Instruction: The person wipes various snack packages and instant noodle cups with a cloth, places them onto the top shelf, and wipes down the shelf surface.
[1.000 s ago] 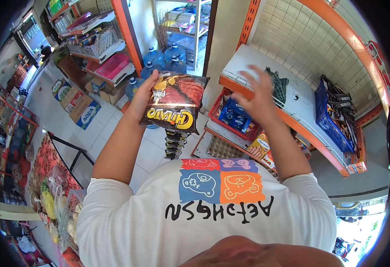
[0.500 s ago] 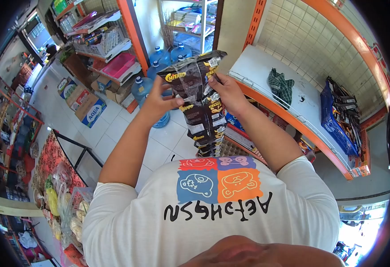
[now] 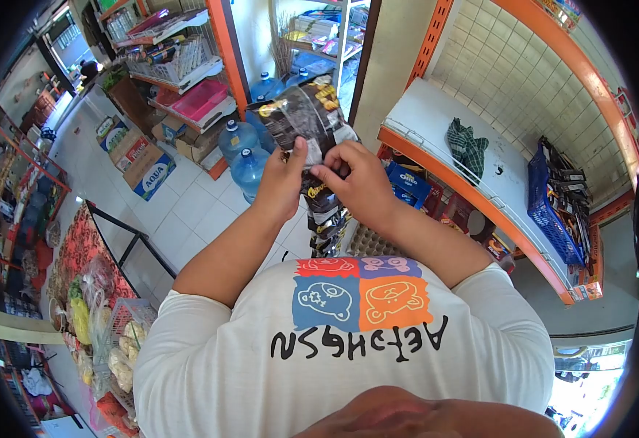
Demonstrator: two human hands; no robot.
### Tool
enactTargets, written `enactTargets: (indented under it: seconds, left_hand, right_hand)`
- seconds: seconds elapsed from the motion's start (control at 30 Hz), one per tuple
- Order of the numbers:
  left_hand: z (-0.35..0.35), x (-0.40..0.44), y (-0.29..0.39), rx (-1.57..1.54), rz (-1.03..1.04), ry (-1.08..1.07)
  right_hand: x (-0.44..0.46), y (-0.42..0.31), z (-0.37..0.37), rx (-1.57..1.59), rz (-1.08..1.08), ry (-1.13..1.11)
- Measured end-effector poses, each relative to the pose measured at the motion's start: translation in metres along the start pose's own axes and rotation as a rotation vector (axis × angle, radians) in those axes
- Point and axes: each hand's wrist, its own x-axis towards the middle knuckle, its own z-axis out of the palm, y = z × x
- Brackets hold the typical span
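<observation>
A black snack bag (image 3: 301, 117) with yellow lettering is held up in front of me, tilted to the left. My left hand (image 3: 284, 179) is closed on its lower left edge, thumb lying over the printed back. Curled at the bag's lower right edge, the fingers of my right hand (image 3: 356, 179) pinch it near the seam. Below my hands hangs a strip of similar black bags (image 3: 327, 219), one under another. Whether the top bag is still joined to the strip is hidden by my fingers.
Large blue water bottles (image 3: 250, 171) stand on the tiled floor beyond my left hand. At right is a white shelf (image 3: 425, 109) with an orange edge, a green checked cloth (image 3: 467, 146) and a blue basket (image 3: 553, 204). An egg tray (image 3: 378, 248) sits below.
The top bag has tilted to the left. My right hand has moved down from the bag's upper right side to its lower edge, and my left hand now grips its lower left.
</observation>
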Motion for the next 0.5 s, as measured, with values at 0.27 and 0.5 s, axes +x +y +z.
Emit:
enactTargets:
  seconds: [0.27,0.5]
  left_hand:
    - [-0.019,-0.003,-0.001,0.521,0.235,-0.196]
    - [-0.026,-0.002,-0.001,0.765,0.273,-0.228]
  right_hand:
    - [0.004,-0.001,-0.033,0.908,0.619,-0.403]
    - [0.019,-0.011,-0.076,1.319,0.435,-0.257]
